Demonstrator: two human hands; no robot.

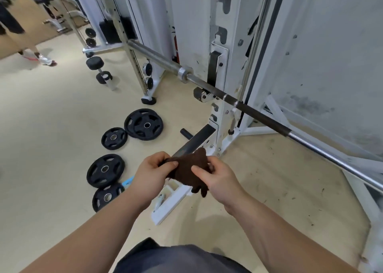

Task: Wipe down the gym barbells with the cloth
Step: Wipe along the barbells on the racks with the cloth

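A dark brown cloth (189,170) is bunched between both hands at the centre of the head view. My left hand (152,173) pinches its left edge, and my right hand (217,179) grips its right side with the thumb on top. A long steel barbell (259,115) rests on the white rack (219,69), running diagonally from upper left to the right edge. Its sleeve and collar (183,72) point to the upper left. Both hands hold the cloth well below and in front of the bar, apart from it.
Several black weight plates (143,124) lie on the beige floor at left. A white rack base (170,202) lies on the floor beneath my hands. A person's feet (41,58) stand at far left. White uprights and a scuffed wall (331,55) fill the right.
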